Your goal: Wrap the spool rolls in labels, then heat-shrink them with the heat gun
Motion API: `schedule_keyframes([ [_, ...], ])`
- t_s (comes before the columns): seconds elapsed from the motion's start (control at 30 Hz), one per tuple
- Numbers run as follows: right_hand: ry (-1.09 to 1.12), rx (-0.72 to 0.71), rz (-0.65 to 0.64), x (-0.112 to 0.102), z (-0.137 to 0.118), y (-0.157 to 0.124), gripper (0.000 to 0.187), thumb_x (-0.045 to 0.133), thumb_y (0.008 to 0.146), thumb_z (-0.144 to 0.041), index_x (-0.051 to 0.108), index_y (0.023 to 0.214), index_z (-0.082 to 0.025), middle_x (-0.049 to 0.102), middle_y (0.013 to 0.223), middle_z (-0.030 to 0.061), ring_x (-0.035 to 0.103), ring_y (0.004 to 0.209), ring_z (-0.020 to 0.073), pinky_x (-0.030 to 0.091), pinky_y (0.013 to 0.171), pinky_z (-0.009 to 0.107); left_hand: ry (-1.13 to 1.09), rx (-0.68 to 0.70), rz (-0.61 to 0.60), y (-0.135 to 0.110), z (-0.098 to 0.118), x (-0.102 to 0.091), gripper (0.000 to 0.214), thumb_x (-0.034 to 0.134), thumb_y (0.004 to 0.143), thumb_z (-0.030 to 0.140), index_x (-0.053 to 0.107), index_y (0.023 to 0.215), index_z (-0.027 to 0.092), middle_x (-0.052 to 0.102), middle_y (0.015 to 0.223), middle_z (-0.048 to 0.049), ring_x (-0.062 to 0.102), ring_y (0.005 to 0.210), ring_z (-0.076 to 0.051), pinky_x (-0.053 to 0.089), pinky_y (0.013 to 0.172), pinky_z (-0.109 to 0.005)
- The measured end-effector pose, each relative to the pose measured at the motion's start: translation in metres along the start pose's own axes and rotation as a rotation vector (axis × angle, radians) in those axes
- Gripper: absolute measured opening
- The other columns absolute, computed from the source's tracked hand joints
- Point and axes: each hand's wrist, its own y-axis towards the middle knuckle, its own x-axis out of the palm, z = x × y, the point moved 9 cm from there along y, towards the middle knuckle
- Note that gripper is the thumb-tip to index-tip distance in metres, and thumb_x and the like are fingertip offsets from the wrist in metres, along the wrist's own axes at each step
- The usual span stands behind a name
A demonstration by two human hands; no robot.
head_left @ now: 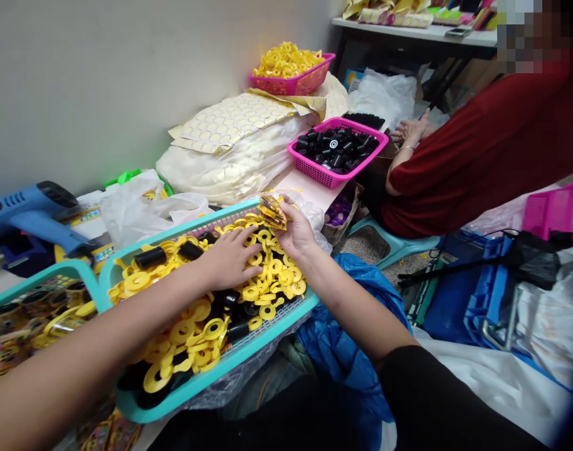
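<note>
My left hand point(225, 260) is spread over a turquoise basket point(192, 383), its fingers touching or just above the yellow plastic ring-shaped parts point(187, 329) in it. Black cylinders point(150, 257) lie among those yellow pieces. At the basket's far end, my right hand point(296, 235) is closed around a small yellow and black printed packet point(272, 212), which it holds up over the rim. The print on it is too small to read. My right fingers are partly hidden behind the packet.
Left of it stands a second turquoise basket point(46, 275). A blue heat gun point(37, 210) lies beyond. Past the work basket are a pink basket of black parts point(310, 170) and another pink basket point(310, 81). A person in red point(484, 144) sits at the right.
</note>
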Motion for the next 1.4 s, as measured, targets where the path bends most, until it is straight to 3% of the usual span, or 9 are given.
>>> schedule_keyframes([
  [0.17, -0.106, -0.002, 0.061, -0.007, 0.002, 0.002, 0.023, 0.066, 0.072, -0.020, 0.053, 0.089, -0.025, 0.064, 0.069, -0.0074, 0.062, 0.063, 0.0139, 0.054, 0.066, 0.026, -0.008, 0.010, -0.195, -0.021, -0.014, 0.008, 0.048, 0.039, 0.088, 0.053, 0.066, 0.107, 0.018, 0.057, 0.125, -0.0180, 0.065, 0.098, -0.030, 0.048, 0.088, -0.048],
  [0.37, -0.085, 0.052, 0.070, -0.007, 0.007, 0.004, 0.017, 0.060, 0.075, -0.015, 0.054, 0.089, -0.024, 0.066, 0.071, -0.0070, 0.062, 0.065, 0.0136, 0.054, 0.071, 0.027, -0.034, 0.038, -0.157, -0.060, -0.015, -0.002, 0.039, 0.045, 0.086, 0.049, 0.069, 0.101, 0.022, 0.051, 0.141, -0.0153, 0.057, 0.118, -0.033, 0.041, 0.100, -0.053],
  [0.7, -0.048, 0.064, 0.063, -0.004, 0.006, 0.001, 0.017, 0.061, 0.075, -0.014, 0.055, 0.088, -0.023, 0.066, 0.070, -0.0070, 0.062, 0.063, 0.0121, 0.054, 0.066, 0.023, -0.074, 0.065, -0.198, -0.071, 0.000, -0.001, 0.035, 0.049, 0.085, 0.044, 0.068, 0.102, 0.021, 0.047, 0.144, -0.0150, 0.057, 0.118, -0.033, 0.042, 0.101, -0.052],
  [0.83, -0.003, 0.060, 0.052, -0.001, 0.006, 0.002, 0.017, 0.060, 0.075, -0.010, 0.055, 0.087, -0.022, 0.068, 0.070, -0.0061, 0.063, 0.063, 0.0111, 0.051, 0.061, 0.020, -0.076, 0.064, -0.088, -0.052, 0.007, -0.009, 0.050, 0.040, 0.090, 0.052, 0.061, 0.120, 0.017, 0.051, 0.141, -0.0170, 0.047, 0.129, -0.034, 0.035, 0.106, -0.053],
  [0.93, 0.006, 0.027, -0.011, 0.004, 0.003, 0.003, 0.017, 0.061, 0.075, -0.012, 0.054, 0.086, -0.022, 0.069, 0.072, -0.0059, 0.063, 0.062, 0.0108, 0.052, 0.060, 0.019, -0.132, 0.146, 0.016, -0.019, 0.023, -0.015, 0.046, 0.029, 0.096, 0.041, 0.060, 0.119, 0.015, 0.057, 0.133, -0.0148, 0.050, 0.126, -0.027, 0.035, 0.108, -0.044],
  [1.03, -0.005, -0.015, -0.029, 0.004, -0.001, 0.003, 0.019, 0.063, 0.073, -0.014, 0.053, 0.086, -0.023, 0.069, 0.073, -0.0062, 0.064, 0.062, 0.0111, 0.053, 0.059, 0.019, -0.156, 0.226, -0.020, 0.004, 0.034, -0.004, 0.044, 0.040, 0.093, 0.043, 0.054, 0.129, 0.022, 0.049, 0.141, -0.0133, 0.048, 0.127, -0.027, 0.035, 0.106, -0.043],
  [1.17, 0.009, -0.022, -0.031, 0.001, -0.002, 0.002, 0.022, 0.064, 0.072, -0.015, 0.052, 0.088, -0.023, 0.068, 0.073, -0.0054, 0.064, 0.064, 0.0118, 0.054, 0.059, 0.021, -0.064, 0.123, -0.169, -0.002, 0.011, 0.019, 0.046, 0.049, 0.087, 0.049, 0.059, 0.123, 0.022, 0.055, 0.134, -0.0139, 0.054, 0.116, -0.031, 0.037, 0.101, -0.049],
  [1.27, 0.005, -0.019, -0.051, 0.004, -0.002, 0.003, 0.020, 0.064, 0.073, -0.015, 0.052, 0.086, -0.024, 0.067, 0.074, -0.0053, 0.063, 0.063, 0.0120, 0.054, 0.058, 0.021, -0.050, 0.078, -0.187, -0.019, -0.009, 0.017, 0.038, 0.050, 0.086, 0.048, 0.068, 0.106, 0.022, 0.065, 0.120, -0.0111, 0.054, 0.113, -0.030, 0.035, 0.101, -0.048],
  [1.4, 0.015, -0.024, -0.048, 0.006, -0.003, 0.006, 0.018, 0.062, 0.073, -0.012, 0.051, 0.083, -0.023, 0.067, 0.074, -0.0050, 0.062, 0.062, 0.0117, 0.052, 0.056, 0.020, -0.176, 0.044, -0.289, -0.028, -0.026, 0.009, 0.048, 0.031, 0.094, 0.048, 0.071, 0.095, 0.022, 0.071, 0.107, -0.0066, 0.048, 0.119, -0.027, 0.029, 0.106, -0.043],
])
